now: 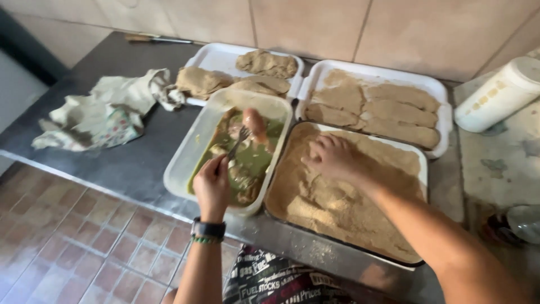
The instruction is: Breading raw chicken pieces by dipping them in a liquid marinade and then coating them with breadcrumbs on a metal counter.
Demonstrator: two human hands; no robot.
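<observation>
My left hand [211, 186] grips a metal fork [238, 141] over a white plastic tub [185, 155] of green marinade. The fork's tines are under a piece of raw meat [254, 125], lifting it above the liquid. My right hand [332, 157] lies palm down, fingers spread, on the breadcrumbs filling a large tray [419, 163] beside the tub. It holds nothing. A dark watch and a green band sit on my left wrist.
Two white trays hold breaded cutlets: one at the back centre [211, 56], one at the back right [441, 90]. A crumpled cloth [107, 110] lies at the left on the steel counter [129, 163]. A white container [498, 95] lies at the far right. Tiled floor below.
</observation>
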